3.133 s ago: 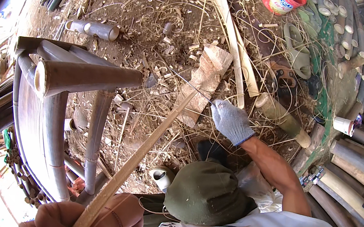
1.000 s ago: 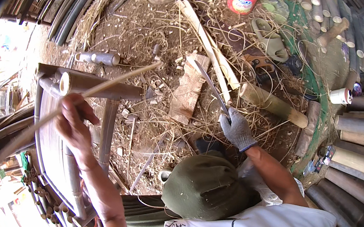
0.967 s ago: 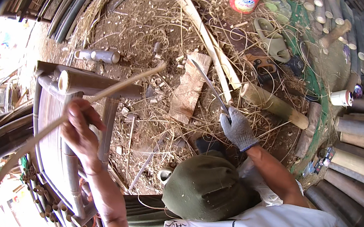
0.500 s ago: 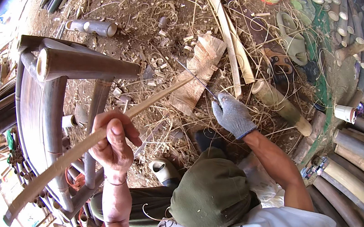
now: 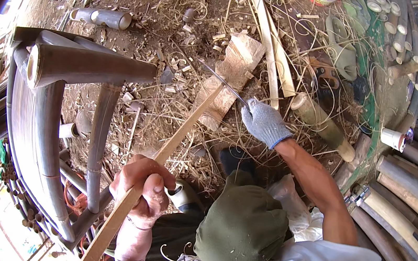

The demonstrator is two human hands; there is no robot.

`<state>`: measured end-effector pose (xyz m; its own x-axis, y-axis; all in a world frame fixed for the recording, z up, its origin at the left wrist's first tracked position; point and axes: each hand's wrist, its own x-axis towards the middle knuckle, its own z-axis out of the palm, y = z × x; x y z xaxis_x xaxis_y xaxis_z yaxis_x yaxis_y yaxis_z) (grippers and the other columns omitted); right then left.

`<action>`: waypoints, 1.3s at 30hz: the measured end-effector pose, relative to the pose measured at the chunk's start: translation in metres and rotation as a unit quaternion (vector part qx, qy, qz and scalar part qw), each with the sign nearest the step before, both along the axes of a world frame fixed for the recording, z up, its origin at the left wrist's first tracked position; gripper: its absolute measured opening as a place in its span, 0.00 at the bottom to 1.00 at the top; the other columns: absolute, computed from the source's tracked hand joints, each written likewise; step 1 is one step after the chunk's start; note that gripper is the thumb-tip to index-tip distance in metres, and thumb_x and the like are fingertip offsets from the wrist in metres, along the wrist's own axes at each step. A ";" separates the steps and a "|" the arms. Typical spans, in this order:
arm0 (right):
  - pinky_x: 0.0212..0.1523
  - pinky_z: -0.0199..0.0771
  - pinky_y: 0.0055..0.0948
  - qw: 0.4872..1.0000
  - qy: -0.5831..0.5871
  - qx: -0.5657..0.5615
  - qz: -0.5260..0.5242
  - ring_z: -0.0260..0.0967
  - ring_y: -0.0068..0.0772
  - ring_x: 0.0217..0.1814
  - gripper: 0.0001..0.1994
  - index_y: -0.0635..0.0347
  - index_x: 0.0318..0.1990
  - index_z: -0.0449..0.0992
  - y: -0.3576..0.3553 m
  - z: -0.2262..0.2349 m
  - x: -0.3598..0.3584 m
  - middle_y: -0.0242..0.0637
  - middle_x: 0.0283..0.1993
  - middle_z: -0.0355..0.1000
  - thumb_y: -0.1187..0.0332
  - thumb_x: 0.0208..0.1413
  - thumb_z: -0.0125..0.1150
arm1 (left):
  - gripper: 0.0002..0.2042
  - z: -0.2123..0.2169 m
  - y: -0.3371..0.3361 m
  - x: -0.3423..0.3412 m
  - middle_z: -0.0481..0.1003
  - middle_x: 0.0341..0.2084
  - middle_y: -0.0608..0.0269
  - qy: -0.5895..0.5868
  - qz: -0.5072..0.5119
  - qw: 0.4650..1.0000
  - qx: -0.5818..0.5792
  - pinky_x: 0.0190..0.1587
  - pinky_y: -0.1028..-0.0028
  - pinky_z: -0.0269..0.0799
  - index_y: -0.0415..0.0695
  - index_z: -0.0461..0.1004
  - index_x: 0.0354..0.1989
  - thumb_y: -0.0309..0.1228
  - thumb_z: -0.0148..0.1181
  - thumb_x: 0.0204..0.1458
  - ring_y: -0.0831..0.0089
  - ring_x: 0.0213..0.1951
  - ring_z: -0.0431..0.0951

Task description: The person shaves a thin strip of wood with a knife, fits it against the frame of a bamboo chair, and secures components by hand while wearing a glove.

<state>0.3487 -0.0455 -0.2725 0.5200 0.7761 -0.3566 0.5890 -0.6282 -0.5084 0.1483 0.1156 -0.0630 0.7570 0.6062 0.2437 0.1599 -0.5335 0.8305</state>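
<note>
My left hand (image 5: 142,188) is closed around a long, flat bamboo strip (image 5: 185,127) that slants up and away to the right. The strip's far end meets the thin blade of a knife (image 5: 224,82), above a rough piece of wood (image 5: 240,55) on the ground. My right hand (image 5: 265,123), in a grey knitted glove, is closed at the near end of the knife; the handle is hidden inside it. The strip's near end runs out at the lower edge.
A bamboo frame (image 5: 50,136) stands at the left, its top rail (image 5: 95,69) near my left hand. Shavings litter the ground. Longer split bamboo (image 5: 265,22), a bamboo tube (image 5: 320,124) and a handsaw (image 5: 327,77) lie beyond my right hand. Bamboo poles (image 5: 408,178) line the right.
My left hand has come nearer to me with the strip, whose far end has stayed by the blade. The right hand has barely moved. The view has shifted slightly.
</note>
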 end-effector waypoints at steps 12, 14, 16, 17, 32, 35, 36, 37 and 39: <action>0.35 0.77 0.54 0.999 0.022 -0.025 0.003 0.77 0.60 0.33 0.18 0.64 0.38 0.74 0.007 -0.018 0.012 0.57 0.30 0.76 0.56 0.64 0.49 | 0.19 -0.005 0.002 -0.004 0.69 0.26 0.60 -0.011 -0.001 1.000 -0.018 0.15 0.79 0.65 0.37 0.68 0.40 0.45 0.50 0.69 0.74 0.12 0.74; 0.34 0.77 0.53 0.999 0.035 0.003 0.002 0.76 0.59 0.32 0.18 0.64 0.37 0.74 0.010 -0.007 0.012 0.56 0.29 0.76 0.55 0.64 0.50 | 0.19 0.001 0.001 0.000 0.70 0.24 0.61 -0.004 0.020 1.000 -0.019 0.15 0.79 0.65 0.37 0.68 0.39 0.45 0.50 0.69 0.75 0.13 0.74; 0.33 0.76 0.51 0.995 0.099 -0.003 -0.024 0.77 0.55 0.31 0.18 0.63 0.34 0.73 0.012 0.017 0.014 0.53 0.29 0.76 0.55 0.65 0.51 | 0.19 -0.001 0.000 0.002 0.70 0.21 0.62 -0.012 0.042 0.998 -0.034 0.16 0.80 0.64 0.37 0.69 0.38 0.44 0.50 0.69 0.76 0.13 0.74; 0.31 0.76 0.47 0.992 0.067 0.104 -0.025 0.77 0.49 0.31 0.16 0.63 0.37 0.75 0.004 0.026 0.005 0.50 0.28 0.76 0.57 0.65 0.54 | 0.19 -0.001 0.001 0.003 0.71 0.21 0.62 -0.019 0.036 0.999 -0.026 0.16 0.80 0.64 0.37 0.69 0.38 0.44 0.50 0.69 0.77 0.13 0.73; 0.47 0.75 0.47 0.915 0.024 0.269 -0.300 0.78 0.55 0.44 0.20 0.66 0.57 0.69 -0.059 0.130 0.007 0.56 0.42 0.76 0.71 0.58 0.59 | 0.13 -0.094 0.068 0.120 0.78 0.31 0.56 0.059 0.034 0.998 -0.009 0.36 0.68 0.77 0.42 0.75 0.44 0.40 0.59 0.65 0.69 0.32 0.82; 0.47 0.76 0.40 0.907 -0.170 0.318 -0.216 0.77 0.45 0.43 0.24 0.65 0.64 0.65 -0.074 0.152 0.031 0.52 0.44 0.75 0.67 0.64 0.58 | 0.18 -0.021 0.035 0.105 0.72 0.23 0.66 -0.147 0.001 0.975 -0.165 0.30 0.73 0.77 0.36 0.74 0.49 0.42 0.56 0.67 0.74 0.27 0.80; 0.53 0.74 0.42 0.920 -0.144 0.303 -0.204 0.76 0.51 0.52 0.25 0.66 0.64 0.66 -0.067 0.186 0.027 0.57 0.52 0.75 0.62 0.64 0.59 | 0.17 0.007 0.023 0.081 0.74 0.25 0.66 -0.139 0.016 0.966 -0.216 0.33 0.73 0.78 0.36 0.73 0.52 0.39 0.56 0.67 0.74 0.28 0.80; 0.56 0.74 0.42 0.918 -0.109 0.339 -0.176 0.75 0.51 0.56 0.26 0.66 0.63 0.68 -0.054 0.229 0.021 0.57 0.54 0.74 0.60 0.63 0.61 | 0.17 0.029 0.014 0.062 0.76 0.28 0.65 -0.131 0.027 0.954 -0.267 0.36 0.73 0.79 0.35 0.72 0.56 0.36 0.56 0.67 0.75 0.30 0.80; 0.51 0.77 0.42 0.889 -0.197 0.407 -0.079 0.78 0.50 0.49 0.26 0.62 0.62 0.70 -0.034 0.258 0.029 0.51 0.50 0.77 0.58 0.60 0.65 | 0.20 0.061 -0.008 0.030 0.75 0.28 0.66 -0.123 0.028 0.954 -0.273 0.33 0.73 0.80 0.34 0.70 0.60 0.36 0.56 0.67 0.76 0.28 0.80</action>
<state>0.3776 -0.0798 -0.0147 0.6056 0.6003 0.5223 0.7588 -0.2380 -0.6063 0.1781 0.1077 -0.0021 0.6809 0.7309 0.0462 -0.0610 -0.0063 0.9981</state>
